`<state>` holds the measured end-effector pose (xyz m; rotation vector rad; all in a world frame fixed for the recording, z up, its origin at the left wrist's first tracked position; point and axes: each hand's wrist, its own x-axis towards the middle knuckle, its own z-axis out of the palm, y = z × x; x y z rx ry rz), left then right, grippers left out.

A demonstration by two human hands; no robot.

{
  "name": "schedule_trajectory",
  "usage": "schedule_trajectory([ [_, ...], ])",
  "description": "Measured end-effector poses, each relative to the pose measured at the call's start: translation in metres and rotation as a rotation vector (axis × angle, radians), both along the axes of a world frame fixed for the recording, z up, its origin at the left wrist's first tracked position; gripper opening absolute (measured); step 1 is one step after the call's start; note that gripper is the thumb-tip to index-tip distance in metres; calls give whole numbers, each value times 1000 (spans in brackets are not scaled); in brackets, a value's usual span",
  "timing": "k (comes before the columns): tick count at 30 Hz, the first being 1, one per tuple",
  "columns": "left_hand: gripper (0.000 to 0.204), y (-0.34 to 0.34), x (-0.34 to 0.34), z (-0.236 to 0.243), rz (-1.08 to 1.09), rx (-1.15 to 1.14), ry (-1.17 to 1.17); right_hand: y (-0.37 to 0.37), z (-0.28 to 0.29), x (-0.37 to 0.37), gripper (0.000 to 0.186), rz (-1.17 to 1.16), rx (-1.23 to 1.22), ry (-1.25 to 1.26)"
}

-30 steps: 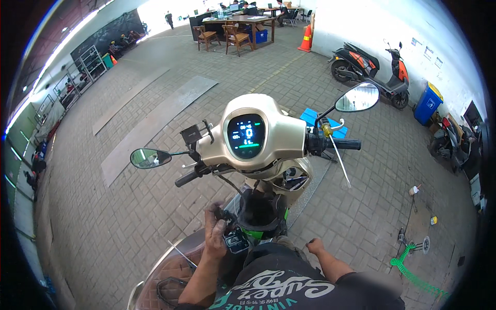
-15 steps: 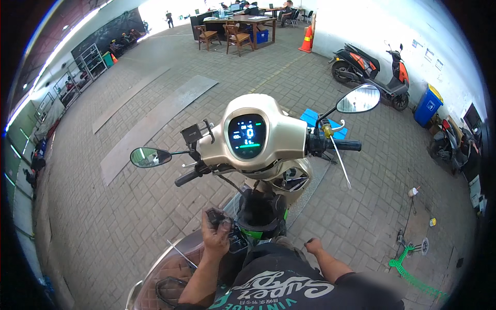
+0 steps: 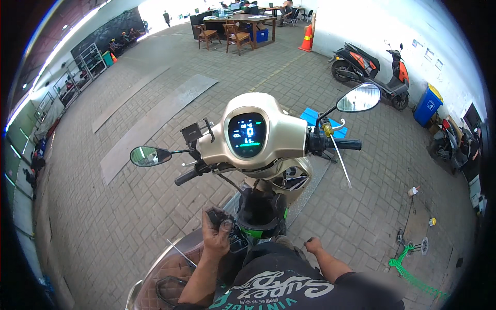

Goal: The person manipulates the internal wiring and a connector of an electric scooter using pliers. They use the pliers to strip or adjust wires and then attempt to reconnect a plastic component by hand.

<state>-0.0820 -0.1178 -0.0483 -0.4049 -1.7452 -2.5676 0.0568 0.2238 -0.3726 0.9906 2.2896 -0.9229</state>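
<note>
My left hand [image 3: 217,238] is raised beside the scooter's seat [image 3: 168,263], its fingers closed round a small black object [image 3: 216,216] whose kind I cannot make out. My right hand [image 3: 313,245] rests low by my right side with fingers curled; something dark shows at its tip, too small to name. In front stands a beige scooter [image 3: 281,134] with its round display [image 3: 247,135] lit. A black helmet-like thing with green trim [image 3: 258,214] sits between the handlebar and my body. A yellow-handled screwdriver [image 3: 328,129] is lodged at the right brake lever, shaft pointing down.
A thin metal rod [image 3: 182,253] and a black cable loop [image 3: 170,290] lie on the seat. A coiled green hose [image 3: 408,274] runs over the paving at right, near a small yellow-and-white container [image 3: 432,222]. Farther off are an orange-black scooter [image 3: 372,72], blue bin [image 3: 428,106] and wooden desk [image 3: 243,21].
Both my hands stay nearly where they were. The display's readout differs slightly. A distant person at the back has shifted a little to the left.
</note>
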Motion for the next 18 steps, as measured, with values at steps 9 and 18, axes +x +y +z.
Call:
schedule_trajectory([
  [9,32,2,3,16,-50,-92,120,0,4,0,39,-3,17,-27],
  [18,36,13,-3,41,-168,-193,37,-6,4,0,31,14,110,88],
])
